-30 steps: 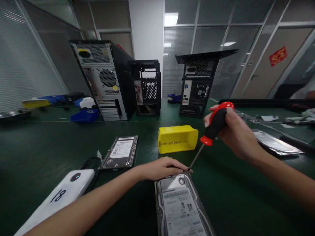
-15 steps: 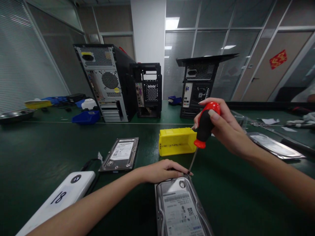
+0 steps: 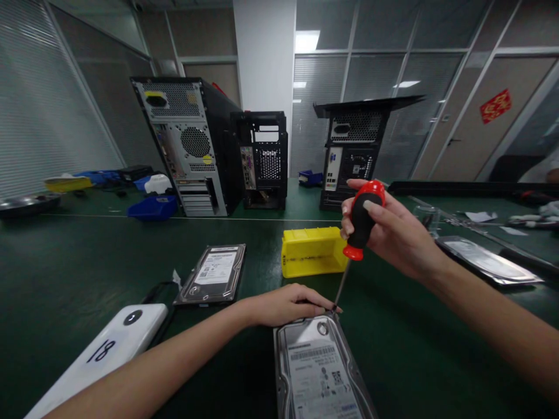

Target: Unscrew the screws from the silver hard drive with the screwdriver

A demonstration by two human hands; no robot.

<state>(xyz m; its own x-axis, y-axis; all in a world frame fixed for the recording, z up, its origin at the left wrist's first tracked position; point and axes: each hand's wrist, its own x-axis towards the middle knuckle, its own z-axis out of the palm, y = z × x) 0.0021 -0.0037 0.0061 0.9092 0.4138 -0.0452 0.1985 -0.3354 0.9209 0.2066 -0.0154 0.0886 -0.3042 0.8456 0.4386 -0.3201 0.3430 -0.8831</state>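
A silver hard drive (image 3: 318,372) lies label up on the green table, right in front of me. My left hand (image 3: 286,304) rests flat against its far edge, fingers together on the top corner. My right hand (image 3: 388,233) grips the red and black handle of a screwdriver (image 3: 360,224). The shaft slants down and its tip meets the drive's far right corner, just beside my left fingertips.
A yellow bin (image 3: 312,251) lies just behind the drive. A second hard drive (image 3: 213,273) lies to the left, near a white device marked 18 (image 3: 105,352). Three open computer cases (image 3: 192,145) stand at the back. A blue bin (image 3: 152,206) and silver bags (image 3: 489,259) sit further out.
My right hand has swung the screwdriver handle left and more upright, while the tip stays at the drive's corner. My left hand has stayed put.
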